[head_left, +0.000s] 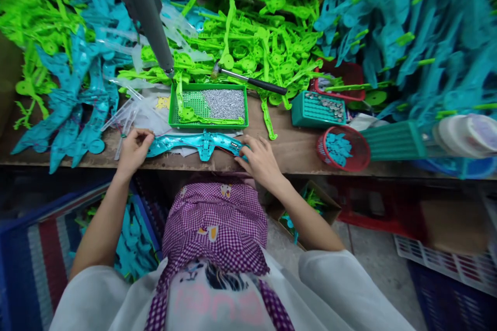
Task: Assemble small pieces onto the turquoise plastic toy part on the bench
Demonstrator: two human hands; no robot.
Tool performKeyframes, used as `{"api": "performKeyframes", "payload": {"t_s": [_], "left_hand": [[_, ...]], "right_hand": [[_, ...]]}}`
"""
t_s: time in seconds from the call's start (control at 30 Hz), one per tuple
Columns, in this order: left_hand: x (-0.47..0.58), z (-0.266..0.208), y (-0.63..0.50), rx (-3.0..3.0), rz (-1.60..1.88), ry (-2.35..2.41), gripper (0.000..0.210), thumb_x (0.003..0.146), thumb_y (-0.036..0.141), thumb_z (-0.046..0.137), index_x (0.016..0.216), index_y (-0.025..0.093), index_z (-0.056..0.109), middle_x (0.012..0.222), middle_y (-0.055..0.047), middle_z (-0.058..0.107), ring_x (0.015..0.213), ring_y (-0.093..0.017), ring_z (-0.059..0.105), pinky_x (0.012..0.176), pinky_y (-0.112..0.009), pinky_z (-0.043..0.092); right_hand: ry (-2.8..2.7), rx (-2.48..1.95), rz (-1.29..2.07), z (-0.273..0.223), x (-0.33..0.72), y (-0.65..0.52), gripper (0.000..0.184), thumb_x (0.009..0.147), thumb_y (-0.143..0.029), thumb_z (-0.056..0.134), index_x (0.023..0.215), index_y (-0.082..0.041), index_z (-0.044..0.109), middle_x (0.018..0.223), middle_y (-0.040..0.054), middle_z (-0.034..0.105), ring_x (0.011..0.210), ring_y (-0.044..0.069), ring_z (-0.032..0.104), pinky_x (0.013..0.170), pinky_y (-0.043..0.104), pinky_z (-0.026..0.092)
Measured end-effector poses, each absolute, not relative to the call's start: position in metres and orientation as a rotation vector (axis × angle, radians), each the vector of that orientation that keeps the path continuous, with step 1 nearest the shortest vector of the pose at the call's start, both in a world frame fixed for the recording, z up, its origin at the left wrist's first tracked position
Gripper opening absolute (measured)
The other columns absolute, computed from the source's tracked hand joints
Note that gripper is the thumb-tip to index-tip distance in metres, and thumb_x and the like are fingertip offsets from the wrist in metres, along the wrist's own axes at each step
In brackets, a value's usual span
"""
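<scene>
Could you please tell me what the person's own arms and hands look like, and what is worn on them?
Both forearms are bare, the left hand and right hand ungloved. Short white sleeves end near the elbows. I see no rings, watch or bracelets.

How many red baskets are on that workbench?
2. A round red basket of teal pieces sits near the bench's front edge; a second red basket lies behind the teal tray. Piles may hide more.
</scene>
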State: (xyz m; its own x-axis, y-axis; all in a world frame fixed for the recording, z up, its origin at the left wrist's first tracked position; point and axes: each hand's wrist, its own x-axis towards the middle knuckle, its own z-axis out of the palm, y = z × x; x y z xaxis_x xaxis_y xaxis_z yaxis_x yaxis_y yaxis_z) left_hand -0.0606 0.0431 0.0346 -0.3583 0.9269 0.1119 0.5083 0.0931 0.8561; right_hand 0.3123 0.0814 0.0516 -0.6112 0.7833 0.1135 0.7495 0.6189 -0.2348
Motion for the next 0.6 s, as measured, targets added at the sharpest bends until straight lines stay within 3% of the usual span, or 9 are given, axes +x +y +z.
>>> {"api": "performKeyframes", "payload": {"t_s": [0.2,0.3,0.37,0.43,0.53,0.6], "left_hand": [[-0.052,0.042,0.042,1.704,0.993,1.967,0.024,0.083,0.042,0.058,0.086,0.018,0.061,0.095,-0.007,0.067,0.095,-0.022,0.063,0.092,-0.037,0.047],[-0.053,0.046,0.045,1.701,0.955,1.969,0.024,0.084,0.042,0.056,0.089,0.018,0.061,0.096,-0.007,0.068,0.094,-0.021,0.063,0.089,-0.035,0.048],[-0.054,0.047,0.046,1.699,0.933,1.968,0.025,0.084,0.042,0.056,0.089,0.019,0.06,0.095,-0.007,0.068,0.093,-0.021,0.063,0.088,-0.035,0.048],[-0.053,0.048,0.047,1.729,0.895,1.953,0.024,0.083,0.042,0.056,0.087,0.019,0.06,0.094,-0.007,0.068,0.092,-0.021,0.063,0.088,-0.036,0.048],[-0.053,0.048,0.049,1.718,0.881,1.945,0.022,0.082,0.041,0.058,0.085,0.019,0.059,0.092,-0.006,0.068,0.09,-0.021,0.064,0.087,-0.036,0.05],[-0.055,0.048,0.053,1.549,0.992,1.94,0.023,0.082,0.042,0.059,0.085,0.019,0.055,0.094,-0.006,0.067,0.086,-0.02,0.066,0.081,-0.035,0.052]], "right_hand": [[-2.472,-1.269,0.331,0.057,0.306,0.083,0.013,0.092,-0.029,0.055,0.084,-0.019,0.06,0.12,0.0125,0.063,0.13,0.031,0.049,0.107,0.052,0.035],[-2.385,-1.317,0.611,0.075,0.297,0.095,0.012,0.09,-0.027,0.053,0.081,-0.02,0.057,0.101,0.0091,0.066,0.101,0.024,0.062,0.086,0.037,0.045],[-2.363,-1.411,0.807,0.084,0.294,0.104,0.012,0.089,-0.027,0.052,0.079,-0.02,0.054,0.08,0.0036,0.064,0.075,0.018,0.061,0.069,0.03,0.042],[-2.336,-1.469,0.941,0.089,0.293,0.112,0.012,0.088,-0.028,0.054,0.079,-0.02,0.052,0.069,0.0,0.059,0.066,0.016,0.057,0.064,0.029,0.039],[-2.177,-1.352,1.237,0.088,0.287,0.118,0.016,0.089,-0.034,0.055,0.083,-0.02,0.052,0.074,0.0001,0.06,0.064,0.014,0.059,0.063,0.028,0.043],[-2.026,-1.236,1.336,0.083,0.277,0.119,0.023,0.092,-0.043,0.051,0.094,-0.02,0.053,0.09,0.0041,0.064,0.069,0.014,0.063,0.064,0.029,0.049]]}}
